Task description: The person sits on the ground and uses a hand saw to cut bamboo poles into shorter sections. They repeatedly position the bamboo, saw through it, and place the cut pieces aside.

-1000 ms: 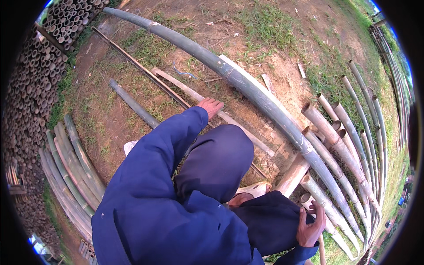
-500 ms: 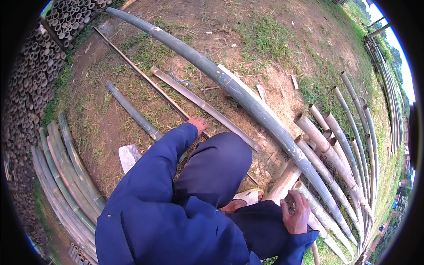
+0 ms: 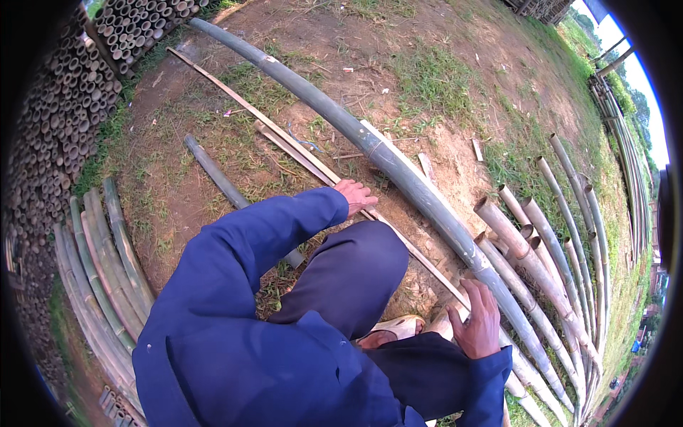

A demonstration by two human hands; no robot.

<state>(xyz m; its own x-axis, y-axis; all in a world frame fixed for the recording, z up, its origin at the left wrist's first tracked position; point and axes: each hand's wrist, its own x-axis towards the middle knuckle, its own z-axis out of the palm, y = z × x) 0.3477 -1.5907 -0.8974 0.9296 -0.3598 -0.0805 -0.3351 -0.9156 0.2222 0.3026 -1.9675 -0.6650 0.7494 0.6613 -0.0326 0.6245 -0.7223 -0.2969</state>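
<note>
A long, thin, pale split bamboo strip (image 3: 427, 265) slants across the ground in front of my raised knee. My left hand (image 3: 356, 198) is closed over its middle, just beyond the knee. At the strip's near right end, my right hand (image 3: 479, 322) has its thumb and fingers around the tip. Partly under the strip lies a wider split bamboo piece (image 3: 290, 152). A thick green-grey bamboo pole (image 3: 341, 121) stretches past both hands on the far side. Beside my left sleeve rests a shorter dark bamboo length (image 3: 217, 173), partly hidden by my arm.
Several bamboo poles (image 3: 526, 249) fan out at the right, their cut ends toward the far side. More poles (image 3: 117, 249) lie at the left, near a tall stack of cut bamboo (image 3: 64, 114). My sandalled foot (image 3: 395, 329) is by the right hand.
The thin strip has been turned pale side up and shifted right, over the wider split piece. My left hand moved right with it, and my right hand now grips its near end.
</note>
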